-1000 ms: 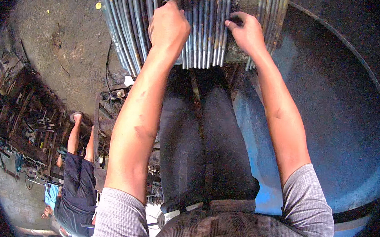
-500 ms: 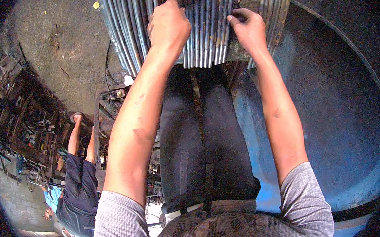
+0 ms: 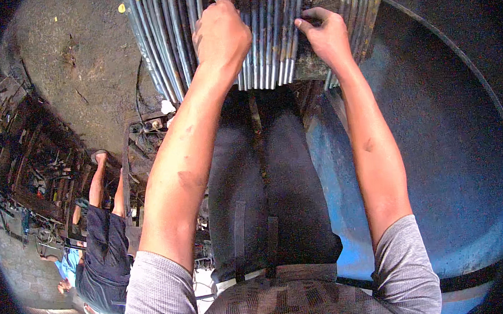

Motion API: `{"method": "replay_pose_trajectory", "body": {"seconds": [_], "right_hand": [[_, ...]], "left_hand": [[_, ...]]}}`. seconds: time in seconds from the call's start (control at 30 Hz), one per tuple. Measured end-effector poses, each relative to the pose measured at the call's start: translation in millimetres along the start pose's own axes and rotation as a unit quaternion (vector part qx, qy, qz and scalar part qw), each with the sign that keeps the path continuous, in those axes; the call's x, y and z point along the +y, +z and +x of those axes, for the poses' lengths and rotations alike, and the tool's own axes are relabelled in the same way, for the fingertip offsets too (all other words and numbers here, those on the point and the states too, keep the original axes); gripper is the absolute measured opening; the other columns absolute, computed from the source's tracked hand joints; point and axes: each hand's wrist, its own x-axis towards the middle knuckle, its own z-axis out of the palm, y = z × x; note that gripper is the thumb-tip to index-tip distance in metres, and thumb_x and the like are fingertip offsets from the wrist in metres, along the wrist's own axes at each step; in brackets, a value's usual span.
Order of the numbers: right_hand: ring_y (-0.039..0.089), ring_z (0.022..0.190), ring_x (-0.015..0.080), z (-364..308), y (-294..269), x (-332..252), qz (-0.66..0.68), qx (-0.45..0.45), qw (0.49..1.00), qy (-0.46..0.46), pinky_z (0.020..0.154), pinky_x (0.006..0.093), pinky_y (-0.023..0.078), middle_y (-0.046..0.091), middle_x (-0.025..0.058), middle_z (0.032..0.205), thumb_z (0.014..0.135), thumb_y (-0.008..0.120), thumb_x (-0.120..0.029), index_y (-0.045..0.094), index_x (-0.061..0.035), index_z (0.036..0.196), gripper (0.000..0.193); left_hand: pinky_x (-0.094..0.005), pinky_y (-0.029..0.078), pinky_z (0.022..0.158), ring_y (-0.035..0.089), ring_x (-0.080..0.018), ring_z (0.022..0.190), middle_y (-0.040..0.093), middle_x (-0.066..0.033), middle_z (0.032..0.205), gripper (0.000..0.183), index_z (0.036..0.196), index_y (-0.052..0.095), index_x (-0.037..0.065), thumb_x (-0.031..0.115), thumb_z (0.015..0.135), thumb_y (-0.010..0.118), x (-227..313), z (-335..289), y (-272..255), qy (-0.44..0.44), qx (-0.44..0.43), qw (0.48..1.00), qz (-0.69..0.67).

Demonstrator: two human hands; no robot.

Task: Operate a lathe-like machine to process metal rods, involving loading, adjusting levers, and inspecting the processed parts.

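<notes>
Workshop floor (image 3: pixel 93 63), metal rods (image 3: pixel 271 42) cropped above

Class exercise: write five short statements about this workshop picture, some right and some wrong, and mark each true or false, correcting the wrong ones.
1. The left hand is over the metal rods. True.
2. The right hand is far below the rods, near the picture's lower edge. False: it is near the top, by the right edge of the middle group of rods.
3. The wearer's short sleeves are bright red. False: they are grey.
4. Another person in dark shorts is in view on the left. True.
5. The small yellow disc is to the right of the rods. False: it is to their left, near the top of the picture.
</notes>
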Motion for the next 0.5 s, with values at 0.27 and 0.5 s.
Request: {"method": "replay_pose_trajectory", "body": {"seconds": [0.27, 0.5], "right_hand": [[0.065, 0.089, 0.0358, -4.2, 4.9, 5.9, 0.030, 0.043, 0.999, -0.012, 0.083, 0.0401, 0.050, 0.068, 0.0211, 0.090, 0.074, 0.073, -0.023, 0.069, -0.0022, 0.096, 0.031], [0.064, 0.089, 0.0384, -12.5, 14.3, -16.8, 0.093, 0.021, 0.995, 0.025, 0.082, 0.0437, 0.051, 0.066, 0.0231, 0.090, 0.076, 0.070, -0.020, 0.069, -0.0035, 0.098, 0.028]], "left_hand": [[-0.0532, 0.048, 0.075, 0.061, -0.0467, 0.083, 0.063, -0.0286, 0.082, 0.026, 0.087, 0.060, -0.003, 0.023, 0.085, 0.056, 17.1, 2.1, -3.2, 0.005, -0.032, 0.998, 0.046], [-0.0502, 0.052, 0.075, 0.064, -0.0437, 0.081, 0.064, -0.0275, 0.081, 0.024, 0.083, 0.063, -0.003, 0.019, 0.084, 0.054, 14.5, 1.0, -17.0, -0.003, -0.032, 0.994, 0.108]]}}
